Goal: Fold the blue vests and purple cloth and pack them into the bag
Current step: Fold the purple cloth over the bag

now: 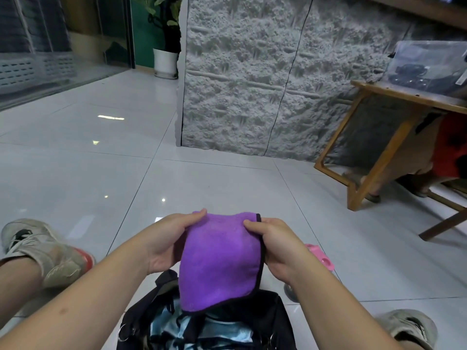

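Note:
A purple cloth [221, 258] with a black hem hangs in front of me, folded over. My left hand [168, 239] grips its upper left edge and my right hand [275, 245] pinches its upper right corner. Below the cloth, a black bag [274, 314] lies open on the floor between my feet. Light blue vests [227, 333] with dark trim sit inside the bag, partly hidden by the cloth's lower edge.
My shoes rest on the white tile floor at left [48, 251] and right [409, 327]. A pink object [319, 256] lies behind my right hand. A wooden table [374, 145] with a seated person under it stands at right. A grey textured wall [265, 84] is ahead.

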